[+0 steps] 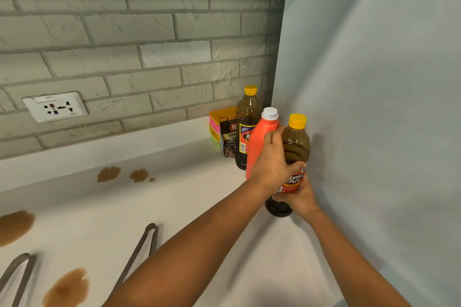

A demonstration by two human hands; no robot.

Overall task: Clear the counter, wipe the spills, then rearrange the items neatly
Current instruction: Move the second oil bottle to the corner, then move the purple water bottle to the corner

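A dark-liquid bottle (pixel 296 142) with a yellow cap and a red Datu Puti label stands on the white counter (pixel 199 197), close to the pale side wall. My right hand (pixel 303 198) grips its lower part at the label. My left hand (pixel 270 162) holds it higher up, thumb across its front, fingers reaching up between it and an orange bottle (pixel 258 147) with a white cap. Brown spills lie on the counter at the back (pixel 108 173), beside that one (pixel 139 174), at the left edge (pixel 15 228) and near me (pixel 67 286).
In the corner stand a taller dark bottle (pixel 247 117) with a yellow cap, a coffee pouch (pixel 229 138) and stacked coloured containers (pixel 216 119). Grey tongs (pixel 142 249) and another utensil (pixel 17 274) lie on the counter. A socket (pixel 55 106) sits in the brick wall.
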